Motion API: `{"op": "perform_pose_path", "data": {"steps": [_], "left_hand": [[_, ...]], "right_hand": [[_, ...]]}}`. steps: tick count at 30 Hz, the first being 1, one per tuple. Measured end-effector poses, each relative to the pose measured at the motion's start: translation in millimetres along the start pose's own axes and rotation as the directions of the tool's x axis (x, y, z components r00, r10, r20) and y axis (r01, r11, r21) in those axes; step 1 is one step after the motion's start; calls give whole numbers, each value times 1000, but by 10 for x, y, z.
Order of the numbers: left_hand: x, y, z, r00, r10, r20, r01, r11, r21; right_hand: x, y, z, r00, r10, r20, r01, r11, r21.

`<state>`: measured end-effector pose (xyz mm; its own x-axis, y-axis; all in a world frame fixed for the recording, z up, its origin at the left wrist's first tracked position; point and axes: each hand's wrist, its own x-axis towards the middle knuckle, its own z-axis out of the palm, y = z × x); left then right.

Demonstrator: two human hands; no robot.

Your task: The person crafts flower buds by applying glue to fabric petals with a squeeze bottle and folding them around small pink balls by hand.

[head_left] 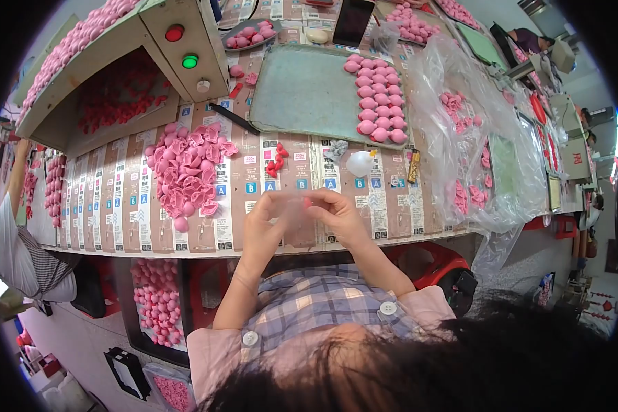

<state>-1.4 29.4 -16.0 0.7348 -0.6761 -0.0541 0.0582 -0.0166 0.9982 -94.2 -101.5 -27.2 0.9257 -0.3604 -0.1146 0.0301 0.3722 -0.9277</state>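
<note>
My left hand point(268, 214) and my right hand point(338, 214) meet in front of my chest, above the table's near edge. Their fingertips close around a small reddish-pink piece point(307, 202); most of it is hidden and the left fingers are blurred. Just beyond them lie several small red pieces point(276, 161). A heap of pink molded shells point(185, 168) sits to the left. At the back, a pale green tray point(302, 93) bears rows of pink rounded parts point(381, 99) along its right side.
A metal box with red and green buttons point(189, 62) and red pieces inside stands at left. Clear plastic bags point(453, 137) spread at right. A white rounded object point(360, 163), a grey lump point(336, 150), a lighter point(413, 166) and a phone point(353, 22) are on the table.
</note>
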Motion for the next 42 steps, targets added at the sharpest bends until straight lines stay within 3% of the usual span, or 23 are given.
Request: {"op": "perform_pose_path", "data": {"steps": [3,6,9,12,17,18,21,24,26,27,29,30,31,32,34,37,40,42], "left_hand": [[-7,-11,-36,999,8,54,-12,998,67],[-11,-65,-29,999,39,38,-39,999,-1],[-30,-125,-20,997,75,11,-76,993,86],[-52,-34,25,973,229,-12,-213,924,318],[-38,-154,-35,986,165,7,-162,962,221],[-35,-134,-28,991,135,3,-134,974,181],[-79,28,47,937,337,89,-340,828,445],[-73,-39,119,876,476,81,-443,725,527],[-68,-64,92,896,431,111,-430,773,466],[-57,-96,75,896,425,133,-437,785,439],[-59,-133,46,924,353,147,-382,853,356],[-67,-162,56,958,274,85,-283,951,125],[-79,-203,66,983,178,43,-172,978,-118],[-92,-224,66,997,73,24,-59,932,-356],[-78,-184,25,997,50,61,-21,917,-398],[-75,-170,61,997,61,51,-31,885,-465],[-78,-269,69,997,45,68,-5,864,-503],[-88,-274,42,996,28,87,18,871,-491]], "right_hand": [[2,7,-14,1000,3,19,-3,1000,2],[8,6,-23,999,10,36,-10,1000,16],[17,21,-17,999,-22,36,23,1000,-11],[32,86,-10,998,-64,25,66,993,-97],[65,51,-37,997,-4,76,10,997,-79],[67,48,-32,998,23,50,-24,1000,11],[50,57,10,992,129,12,-127,954,272],[4,72,48,965,257,46,-250,861,443],[-59,114,73,933,353,67,-340,805,486],[-79,74,95,938,342,54,-329,832,448],[-118,-3,10,981,172,-89,-160,979,128],[-141,-43,-58,989,72,-131,-79,996,-46],[-130,33,-245,963,-127,-237,69,968,-241],[-98,95,-454,895,-335,-296,184,880,-439],[-30,-203,-555,699,-586,-410,265,745,-612],[141,-354,-712,704,-645,-297,164,555,-816],[248,-174,-885,845,-524,-106,79,318,-945],[194,-206,-805,856,-495,-151,126,482,-867]]}}
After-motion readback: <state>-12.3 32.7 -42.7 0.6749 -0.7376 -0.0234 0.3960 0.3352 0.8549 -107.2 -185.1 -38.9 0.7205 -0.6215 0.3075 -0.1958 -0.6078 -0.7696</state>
